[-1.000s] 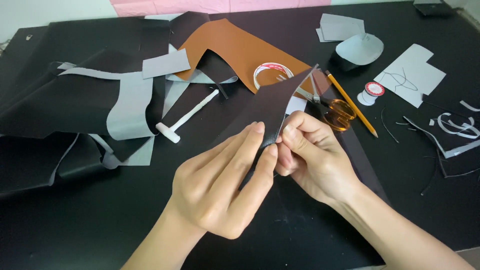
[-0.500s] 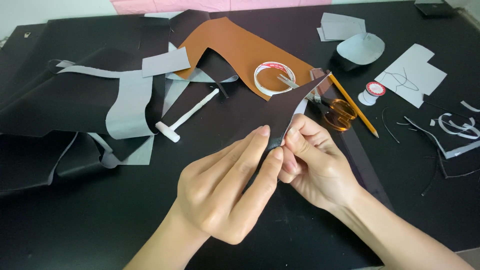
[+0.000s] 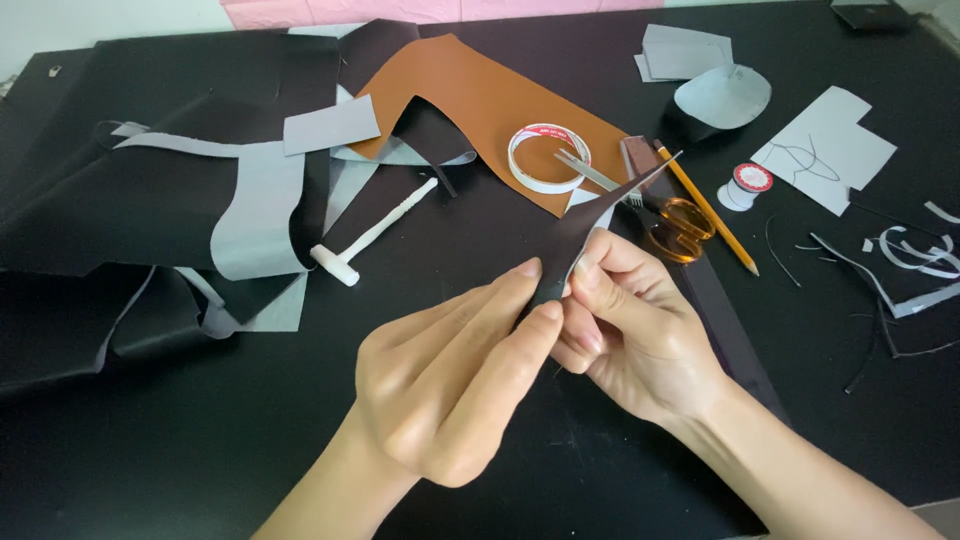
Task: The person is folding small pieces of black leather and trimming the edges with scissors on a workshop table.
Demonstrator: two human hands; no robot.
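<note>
Both hands pinch a dark strip [image 3: 585,225] above the desk [image 3: 200,450]: left hand [image 3: 445,385] and right hand [image 3: 640,330] fingers close on its lower end, hiding it. Its tip overlaps the scissors [image 3: 670,222], partly covering them beside the tape roll [image 3: 548,158].

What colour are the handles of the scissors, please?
Translucent amber-orange handles, seen in the head view, just beyond the right hand.

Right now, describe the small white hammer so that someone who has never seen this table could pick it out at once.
Start at the big brown leather piece at the top middle of the black table. Just below its left lower edge, left of the roll of tape, lies the small white hammer, slanting down to the left with its head nearest the grey-backed sheets. It is the only all-white, T-shaped tool there.
</note>
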